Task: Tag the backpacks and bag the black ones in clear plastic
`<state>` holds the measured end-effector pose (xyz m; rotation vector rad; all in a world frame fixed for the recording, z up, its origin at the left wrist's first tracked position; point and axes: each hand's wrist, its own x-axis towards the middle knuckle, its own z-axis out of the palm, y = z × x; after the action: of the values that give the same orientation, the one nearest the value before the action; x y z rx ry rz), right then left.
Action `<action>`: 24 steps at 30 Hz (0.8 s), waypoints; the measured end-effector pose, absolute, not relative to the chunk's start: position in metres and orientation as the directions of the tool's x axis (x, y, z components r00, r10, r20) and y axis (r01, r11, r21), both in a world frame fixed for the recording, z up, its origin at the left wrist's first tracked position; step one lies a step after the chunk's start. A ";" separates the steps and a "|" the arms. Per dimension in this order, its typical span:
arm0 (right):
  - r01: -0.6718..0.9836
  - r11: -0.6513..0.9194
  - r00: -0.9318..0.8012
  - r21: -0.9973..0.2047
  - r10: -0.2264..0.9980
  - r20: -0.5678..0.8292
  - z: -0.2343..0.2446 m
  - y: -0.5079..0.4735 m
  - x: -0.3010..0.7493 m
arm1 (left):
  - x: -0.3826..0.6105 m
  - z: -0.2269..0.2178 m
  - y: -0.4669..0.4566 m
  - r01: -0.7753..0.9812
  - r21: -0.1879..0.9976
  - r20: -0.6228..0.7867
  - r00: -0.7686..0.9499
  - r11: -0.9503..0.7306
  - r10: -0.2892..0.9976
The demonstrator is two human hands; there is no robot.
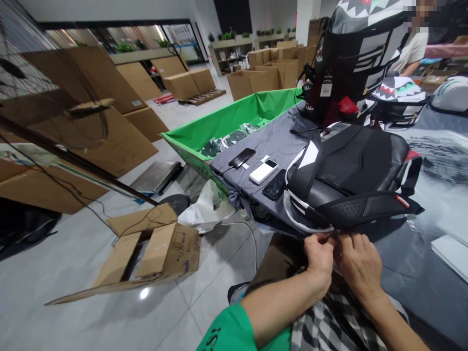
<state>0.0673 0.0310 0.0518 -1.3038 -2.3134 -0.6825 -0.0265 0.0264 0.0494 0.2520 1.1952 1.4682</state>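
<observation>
At far left, an opened cardboard carton (153, 253) is lying on the tiled floor; marker handwriting is seen on its side, but it cannot be read. Behind it, a platform scale (157, 176) is placed on the floor. A crumpled white plastic bag (206, 207) is bunched near the end of the counter (413, 278). A green-lined bin (234, 114) is set beyond, with clear bags of dark items (223, 142) inside.

A green sleeve (223, 331) is printed with white lettering, of which only "S!" can be made out. On a grey cloth (274, 141), a black smartphone (242, 158), a white power bank (263, 171) and a second phone (274, 185) are laid out.

A black padded backpack (347, 180) is laid on the counter, straps upward. Its lower edge is pinched by the left hand (320, 258) and the right hand (360, 265), which are held close together. Behind it, a shark-teeth backpack (354, 63) stands upright, its hang tag (326, 87) too small to read. Further right, a matching patterned bag (398, 100) and white sheets of paper (451, 256) are seen.
</observation>
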 end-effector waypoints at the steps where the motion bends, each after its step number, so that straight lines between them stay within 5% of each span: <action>1: 0.870 0.449 -0.483 0.202 0.698 0.529 0.052 0.029 0.066 | -0.025 0.049 0.027 -0.614 0.764 -0.461 -0.306 0.197 0.833; 7: 0.903 0.387 -0.420 0.188 0.698 0.580 0.048 0.027 0.063 | -0.029 0.058 0.014 -0.631 0.747 -0.430 -0.221 0.208 0.876; 11: 0.914 0.368 -0.388 0.171 0.669 0.634 0.048 0.031 0.066 | -0.034 0.054 0.005 -0.615 0.780 -0.389 -0.325 0.120 0.862; 14: 0.919 0.382 -0.351 0.102 0.670 0.654 0.049 0.033 0.069 | -0.029 0.044 0.013 -0.733 0.670 -0.425 -0.244 0.122 0.872; 19: 0.858 0.427 -0.197 -0.284 0.786 0.586 0.047 0.037 0.081 | -0.016 0.029 0.031 -0.896 0.398 -0.237 0.105 0.195 0.966; 24: 0.634 0.138 -0.001 -0.761 0.984 0.178 0.045 0.052 0.095 | -0.012 0.017 0.030 -0.906 0.377 -0.294 0.080 0.193 0.952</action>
<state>0.0948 0.0522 0.0455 -1.5720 -1.7136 0.6305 -0.0125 0.0303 0.0168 0.1058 0.5323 1.3932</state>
